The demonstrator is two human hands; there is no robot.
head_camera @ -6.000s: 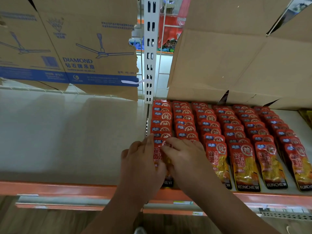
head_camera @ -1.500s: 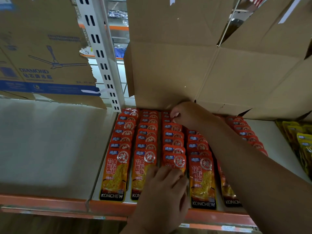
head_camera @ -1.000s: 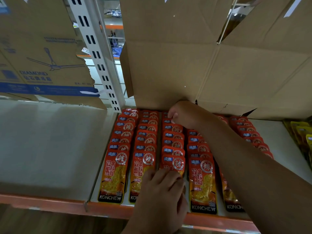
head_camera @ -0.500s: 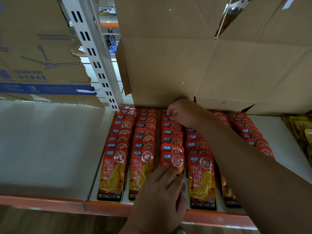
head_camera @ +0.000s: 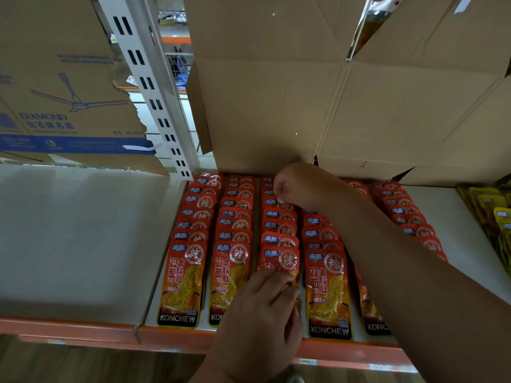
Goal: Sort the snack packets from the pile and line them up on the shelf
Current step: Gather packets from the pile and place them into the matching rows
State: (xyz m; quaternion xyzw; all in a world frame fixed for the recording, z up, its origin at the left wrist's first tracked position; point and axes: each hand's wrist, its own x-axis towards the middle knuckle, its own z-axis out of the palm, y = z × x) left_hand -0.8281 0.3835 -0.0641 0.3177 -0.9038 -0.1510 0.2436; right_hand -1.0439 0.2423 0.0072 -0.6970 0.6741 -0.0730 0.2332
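Straightening, we judge, the third row of red foil snack packets [head_camera: 279, 230]: its long axis runs front to back on the white shelf [head_camera: 434, 205]. Our left grip [head_camera: 260, 322] curls onto the front packet [head_camera: 280, 261]; our right grip [head_camera: 298, 186] pinches a rear packet [head_camera: 284, 206], beside the brown cardboard box [head_camera: 276, 106].

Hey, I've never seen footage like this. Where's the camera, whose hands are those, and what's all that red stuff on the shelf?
There is no machine here. A person wears a wide-angle camera on the head, looking forward and down, so this single picture shows their own arms. The shelf carries red snack packets lined up in overlapping rows, with cardboard boxes behind them and yellow packets at the far right. The left hand rests on the front packet of the third row from the left; whether it grips is hidden. The right hand reaches to the back of that row, curled fingers seemingly pinching packets there.
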